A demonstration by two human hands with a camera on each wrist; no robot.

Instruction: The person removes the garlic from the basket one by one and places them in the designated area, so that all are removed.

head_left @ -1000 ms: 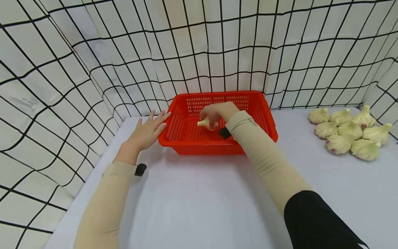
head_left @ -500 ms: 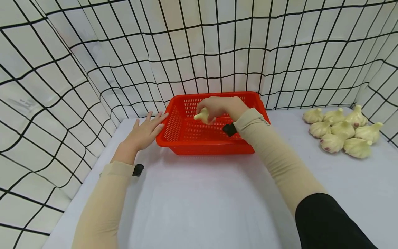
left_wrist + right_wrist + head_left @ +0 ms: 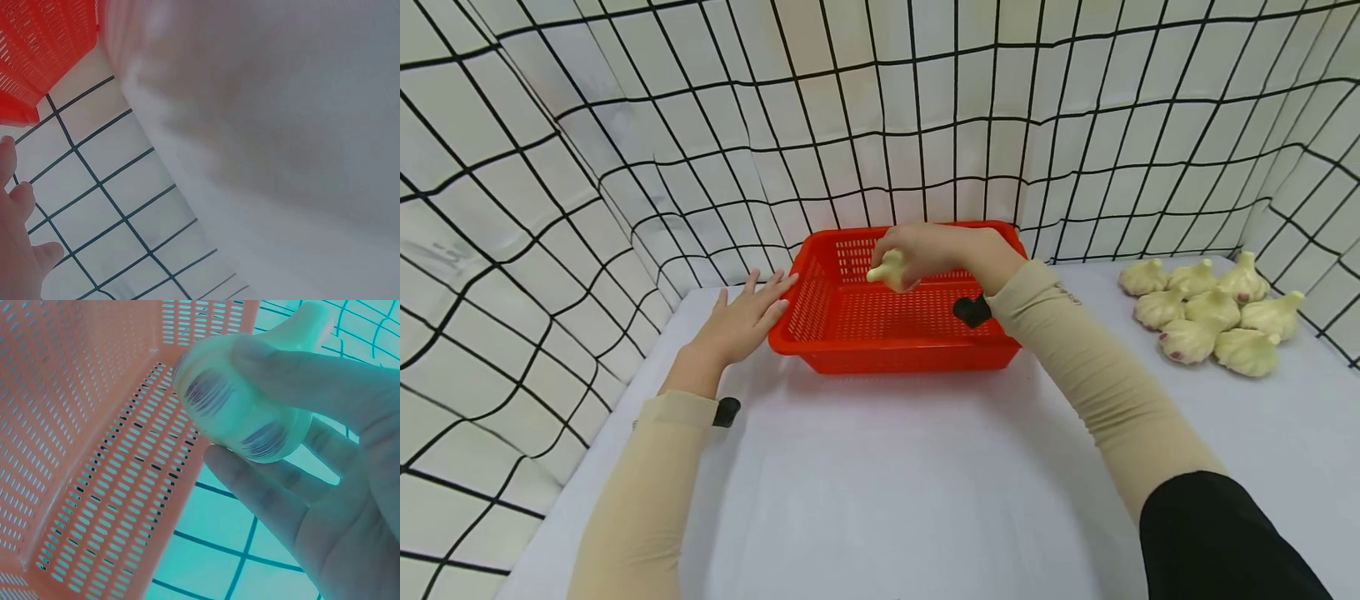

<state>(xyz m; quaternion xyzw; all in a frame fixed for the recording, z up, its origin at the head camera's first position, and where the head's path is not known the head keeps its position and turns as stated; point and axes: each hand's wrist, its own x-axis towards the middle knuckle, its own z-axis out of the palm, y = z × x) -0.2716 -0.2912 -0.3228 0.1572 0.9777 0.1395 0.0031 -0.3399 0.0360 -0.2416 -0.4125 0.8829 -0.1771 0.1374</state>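
A garlic bulb (image 3: 891, 272) is gripped between the thumb and fingers of my right hand (image 3: 928, 250), above the inside of a red plastic basket (image 3: 902, 357). In the right wrist view the garlic bulb (image 3: 231, 400) shows purple streaks, with the thumb (image 3: 300, 378) across its top and fingers beneath. My left hand (image 3: 737, 321) has its fingers extended, the tips at the basket's left rim. Only part of the left hand (image 3: 22, 237) shows in the left wrist view, close to the basket (image 3: 47, 56). No other bulb is visible in the basket.
A pile of several garlic bulbs (image 3: 1213, 312) lies at the right on the white table (image 3: 880, 483). Black netting (image 3: 917, 131) over white walls stands behind the basket and along the left and right sides.
My right hand has lifted the garlic bulb slightly from lower in the basket. The left hand stays at the left rim. The whole head view has shifted a little, so the pile appears farther left.
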